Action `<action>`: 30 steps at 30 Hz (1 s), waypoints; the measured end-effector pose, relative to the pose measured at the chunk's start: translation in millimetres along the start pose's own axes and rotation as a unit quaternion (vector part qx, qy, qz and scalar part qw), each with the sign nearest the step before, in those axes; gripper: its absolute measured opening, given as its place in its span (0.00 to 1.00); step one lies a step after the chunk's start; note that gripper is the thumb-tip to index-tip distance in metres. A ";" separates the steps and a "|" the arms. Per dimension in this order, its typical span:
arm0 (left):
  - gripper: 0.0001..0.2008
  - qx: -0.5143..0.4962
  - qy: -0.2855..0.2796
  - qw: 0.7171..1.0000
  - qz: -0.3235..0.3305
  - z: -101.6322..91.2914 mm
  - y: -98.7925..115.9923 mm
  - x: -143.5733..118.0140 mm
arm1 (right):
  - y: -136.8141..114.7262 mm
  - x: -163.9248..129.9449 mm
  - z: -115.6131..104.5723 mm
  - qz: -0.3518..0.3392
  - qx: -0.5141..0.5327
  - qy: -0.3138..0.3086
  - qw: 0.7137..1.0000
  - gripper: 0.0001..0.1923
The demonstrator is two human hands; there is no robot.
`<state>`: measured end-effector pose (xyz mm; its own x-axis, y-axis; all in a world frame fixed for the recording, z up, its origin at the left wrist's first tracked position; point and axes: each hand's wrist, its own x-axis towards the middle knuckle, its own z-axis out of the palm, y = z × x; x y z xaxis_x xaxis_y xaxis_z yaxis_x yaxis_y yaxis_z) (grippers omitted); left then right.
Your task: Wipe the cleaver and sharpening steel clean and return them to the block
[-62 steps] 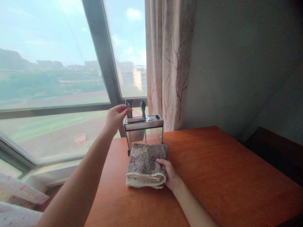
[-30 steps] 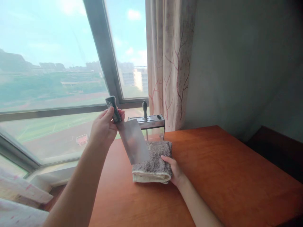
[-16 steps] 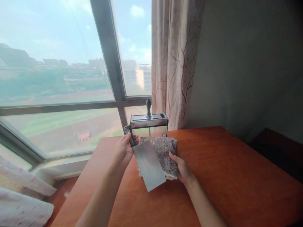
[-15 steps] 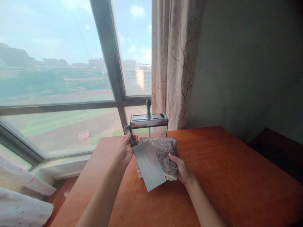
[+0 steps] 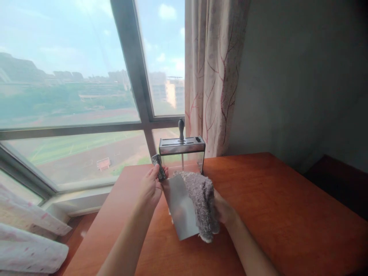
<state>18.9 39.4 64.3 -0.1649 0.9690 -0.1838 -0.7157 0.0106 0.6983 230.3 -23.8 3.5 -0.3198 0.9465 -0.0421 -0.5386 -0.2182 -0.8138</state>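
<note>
Towel (image 5: 202,203) now lifted off table (image 5: 287,214), draped against cleaver (image 5: 181,209) blade; left hand (image 5: 151,188) fingers clamped on handle, right hand (image 5: 222,209) gripping towel, before knife rack (image 5: 181,147).

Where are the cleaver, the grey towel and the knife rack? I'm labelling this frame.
cleaver (image 5: 180,209), head view, on the flat of the blade.
grey towel (image 5: 202,201), head view, on its fluffy face.
knife rack (image 5: 181,145), head view, on its metal top.

I see bare table (image 5: 273,207) to the right and near side, open for my hands. Behind them the knife block (image 5: 181,150) blocks the way, its one handle (image 5: 181,129) sticking up; curtain (image 5: 214,73) and wall close the far edge.
</note>
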 end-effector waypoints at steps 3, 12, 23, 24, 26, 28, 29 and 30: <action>0.07 0.007 0.000 1.000 0.015 3.7 -4.2 -5.3 | -0.7 -0.6 9.2 -0.029 -0.030 -0.030 0.999 0.34; 0.02 0.029 -0.034 0.999 0.024 16.1 -22.1 -25.7 | 13.8 9.6 12.7 -0.050 -0.146 -0.015 0.988 0.30; 0.16 0.413 -0.106 0.889 0.164 -13.9 -24.9 -35.6 | 18.5 15.3 15.6 -0.076 -0.178 -0.001 0.981 0.17; 0.18 0.423 -0.100 0.884 0.175 -16.6 -25.3 -35.0 | 19.1 14.8 16.6 -0.069 -0.177 -0.007 0.982 0.18; 0.20 0.418 -0.086 0.885 0.185 -21.2 -25.7 -32.9 | 21.0 14.3 17.7 -0.056 -0.173 -0.017 0.983 0.19; 0.20 0.398 -0.067 0.895 0.190 -26.0 -24.4 -29.2 | 23.0 14.4 17.1 -0.043 -0.169 -0.021 0.984 0.20; 0.20 0.382 -0.050 0.902 0.196 -28.9 -22.9 -26.8 | 23.8 14.5 16.2 -0.037 -0.167 -0.022 0.985 0.20; 0.20 0.363 -0.028 0.909 0.203 -31.9 -20.7 -24.1 | 24.3 14.5 15.1 -0.031 -0.166 -0.025 0.985 0.20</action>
<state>16.0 7.9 32.2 -0.2664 0.9402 0.2122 0.0373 -0.2099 0.9770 200.9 -19.0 -8.1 -0.3375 0.9407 0.0349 -0.2756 -0.0633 -0.9592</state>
